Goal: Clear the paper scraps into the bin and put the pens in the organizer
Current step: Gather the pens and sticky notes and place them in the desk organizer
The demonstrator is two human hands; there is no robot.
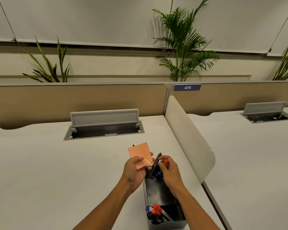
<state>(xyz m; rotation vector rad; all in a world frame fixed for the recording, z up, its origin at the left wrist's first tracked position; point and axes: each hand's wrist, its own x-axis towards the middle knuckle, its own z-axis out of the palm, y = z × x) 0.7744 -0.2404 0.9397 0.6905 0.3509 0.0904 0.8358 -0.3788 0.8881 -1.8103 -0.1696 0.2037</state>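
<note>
A dark grey organizer (pixel 158 193) stands on the white desk (pixel 57 163) near its front edge. Its near compartment holds several markers (pixel 155 211) with red, blue and black caps. My left hand (pixel 135 171) holds orange paper scraps (pixel 140 155) just above the organizer's far end. My right hand (pixel 169 170) grips dark pens (pixel 154 165) that slant down into the far compartment; an orange pen tip (pixel 165 162) shows at its fingers. A blue cap (pixel 159 173) peeks out below that hand. No bin is in view.
An open cable tray (pixel 105 128) with a raised grey lid is set into the desk behind my hands. A cream divider panel (pixel 188 138) runs along the desk's right side. A beige partition (pixel 73 100) with plants behind it closes the back.
</note>
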